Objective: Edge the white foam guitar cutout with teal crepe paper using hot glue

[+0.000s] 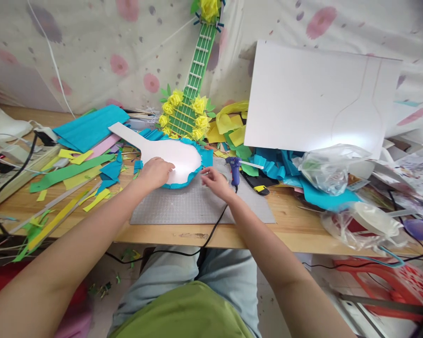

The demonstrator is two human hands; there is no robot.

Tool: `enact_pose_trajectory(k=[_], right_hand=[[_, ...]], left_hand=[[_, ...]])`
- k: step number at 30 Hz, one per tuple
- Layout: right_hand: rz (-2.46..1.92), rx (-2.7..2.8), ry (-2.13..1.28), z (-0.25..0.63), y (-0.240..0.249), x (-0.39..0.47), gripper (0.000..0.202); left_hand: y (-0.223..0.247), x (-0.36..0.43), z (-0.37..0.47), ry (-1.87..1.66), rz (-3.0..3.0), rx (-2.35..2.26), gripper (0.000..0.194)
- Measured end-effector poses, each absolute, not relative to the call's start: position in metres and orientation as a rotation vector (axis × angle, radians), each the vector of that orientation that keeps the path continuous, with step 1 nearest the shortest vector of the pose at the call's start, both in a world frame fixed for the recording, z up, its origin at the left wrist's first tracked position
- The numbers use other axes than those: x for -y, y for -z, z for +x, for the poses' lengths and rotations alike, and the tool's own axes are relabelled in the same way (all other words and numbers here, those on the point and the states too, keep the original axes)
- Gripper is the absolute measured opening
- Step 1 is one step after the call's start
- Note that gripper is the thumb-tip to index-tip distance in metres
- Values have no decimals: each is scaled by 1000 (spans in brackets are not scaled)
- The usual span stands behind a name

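Over the mat's (pixel 178 206) rear left corner on the tabletop (pixel 296 233), white board (pixel 183 157) beneath spread left hand (pixel 157 171); right hand (pixel 215 182) half-curled beside blue edging (pixel 180 186), grip unclear; possible burn from brushing the glue gun (pixel 235 171).

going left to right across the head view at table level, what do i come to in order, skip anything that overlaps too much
Green paper strip → white cutout → right hand → purple glue gun → clear plastic bag
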State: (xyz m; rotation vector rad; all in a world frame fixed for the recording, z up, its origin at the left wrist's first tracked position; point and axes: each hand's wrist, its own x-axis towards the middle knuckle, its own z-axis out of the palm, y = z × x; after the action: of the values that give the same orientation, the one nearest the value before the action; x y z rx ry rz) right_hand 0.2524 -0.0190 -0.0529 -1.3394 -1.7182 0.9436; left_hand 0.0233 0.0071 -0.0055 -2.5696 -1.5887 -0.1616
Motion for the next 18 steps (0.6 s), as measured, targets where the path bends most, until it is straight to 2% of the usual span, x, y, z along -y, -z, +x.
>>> enact_pose_trajectory(k=[4, 8, 13, 15, 18], right_hand=[[-1609, 1510, -694, 305, 45, 21, 20], [-1915, 1353, -432, 341, 43, 19, 34], [-2053, 1406, -227, 341, 58, 0, 54], [-2089, 1461, -184, 334, 65, -8, 53], [-2102, 1493, -250, 329, 69, -14, 40]], left_hand=[[6, -5, 35, 236, -2504, 1662, 40], [18, -3, 60, 565, -2497, 1683, 39], [42, -3, 84, 526, -2587, 1762, 67], [48, -3, 84, 508, -2605, 1791, 72], [49, -1, 71, 520, -2654, 1769, 76]])
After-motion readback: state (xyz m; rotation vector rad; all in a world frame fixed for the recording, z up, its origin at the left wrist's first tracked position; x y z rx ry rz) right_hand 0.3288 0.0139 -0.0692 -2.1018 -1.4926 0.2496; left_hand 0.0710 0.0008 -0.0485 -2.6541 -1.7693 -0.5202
